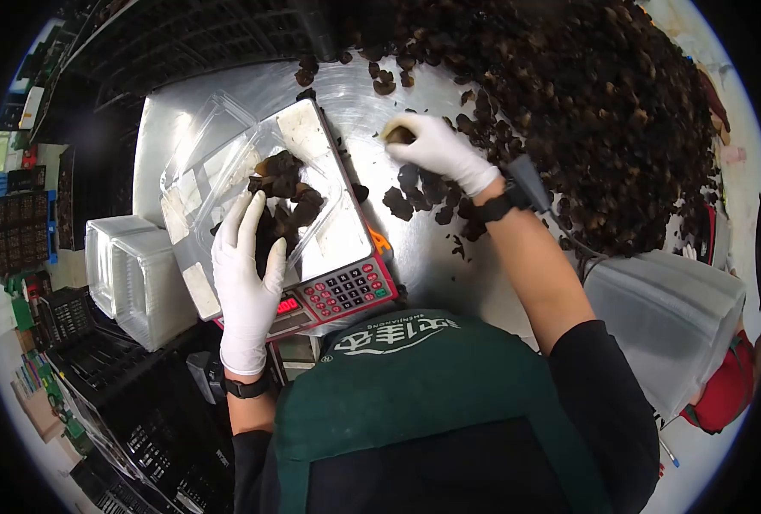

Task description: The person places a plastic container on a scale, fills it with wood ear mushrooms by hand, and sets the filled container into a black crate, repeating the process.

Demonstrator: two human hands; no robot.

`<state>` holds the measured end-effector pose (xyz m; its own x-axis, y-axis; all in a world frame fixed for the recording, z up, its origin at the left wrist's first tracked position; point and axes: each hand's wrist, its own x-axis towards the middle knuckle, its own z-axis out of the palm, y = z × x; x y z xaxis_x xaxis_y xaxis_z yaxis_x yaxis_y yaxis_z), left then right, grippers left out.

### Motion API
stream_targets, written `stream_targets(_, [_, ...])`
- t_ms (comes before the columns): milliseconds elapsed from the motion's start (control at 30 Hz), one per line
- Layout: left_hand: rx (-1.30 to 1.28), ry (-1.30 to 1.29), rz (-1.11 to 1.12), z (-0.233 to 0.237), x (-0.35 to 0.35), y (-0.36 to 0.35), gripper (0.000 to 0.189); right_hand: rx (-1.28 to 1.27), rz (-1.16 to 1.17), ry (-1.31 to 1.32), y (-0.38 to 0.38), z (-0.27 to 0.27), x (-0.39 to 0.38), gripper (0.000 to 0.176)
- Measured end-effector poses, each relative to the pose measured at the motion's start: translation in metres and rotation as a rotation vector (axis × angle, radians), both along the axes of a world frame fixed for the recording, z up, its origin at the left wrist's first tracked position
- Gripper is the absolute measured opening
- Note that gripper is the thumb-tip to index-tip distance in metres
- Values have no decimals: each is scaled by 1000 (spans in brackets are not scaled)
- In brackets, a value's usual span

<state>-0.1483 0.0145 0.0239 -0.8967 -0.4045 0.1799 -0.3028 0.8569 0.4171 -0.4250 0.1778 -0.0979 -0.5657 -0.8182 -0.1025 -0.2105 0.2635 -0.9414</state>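
Note:
My left hand [247,278], in a white glove, rests against dark wood ear mushrooms [284,176] in an open clear plastic clamshell box [217,163]. Its fingers are stretched out and the thumb stands apart; what lies under the palm is hidden. The box lies on a red and silver weighing scale [316,141], whose keypad faces me. To the right, my gloved right hand [440,150] is closed, with a dark wood ear mushroom [400,135] showing between thumb and fingers. It is above the metal table [359,116], close to several loose mushrooms [406,193].
A large heap of wood ear mushrooms [603,111] covers the table's right side. Stacked clear boxes [145,274] stand at left, with more plastic containers [667,317] at right. Black crates [200,43] border the far left edge. An orange-handled item [381,243] lies beside the scale.

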Motion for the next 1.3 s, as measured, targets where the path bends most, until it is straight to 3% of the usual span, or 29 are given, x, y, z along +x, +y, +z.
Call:
stream_targets(133, [1,9,-7,0,0,1,58,141,-174,-6,41,28,-10,35])
stream_targets(233, [0,12,-15,-1,0,0,58,564,-140,235,67,37,-18,46])
stream_targets(333, [-15,14,-26,-3,1,-2,57,547,-245,71,83,43,-8,40])
stream_targets(433, [-3,10,-27,-3,1,-1,55,347,-277,234,81,38,9,34])
stream_targets(467, [15,1,-26,-1,1,0,54,327,-230,236,75,36,14,26])
stream_targets(567, [28,-5,-22,0,1,1,56,237,-4,612,51,21,45,25])
stream_targets(667, [-2,103,21,0,3,4,63,350,70,609,37,0,47,25])
stream_targets(767, [-87,274,111,-1,11,8,71,240,-167,293,47,24,40,25])
stream_targets(833, [-127,311,166,-4,22,6,74,207,-250,257,57,29,34,28])
stream_targets(900, [-107,289,179,-9,27,5,75,335,-259,34,60,44,33,29])
stream_targets(1033, [-56,224,180,-12,26,11,73,180,-155,208,42,28,50,24])
stream_targets(1100, [-14,240,180,-12,24,16,72,226,-87,260,17,21,65,25])
stream_targets(1167, [18,252,167,-12,23,18,71,66,-32,650,-5,-5,83,23])
stream_targets(1200, [26,261,173,-10,25,17,71,247,118,688,-13,-6,87,21])
stream_targets(1233, [-18,253,182,-5,27,17,70,172,90,774,-24,-18,90,17])
stream_targets(1300, [-78,324,217,-3,37,10,67,351,140,779,-27,-21,87,15])
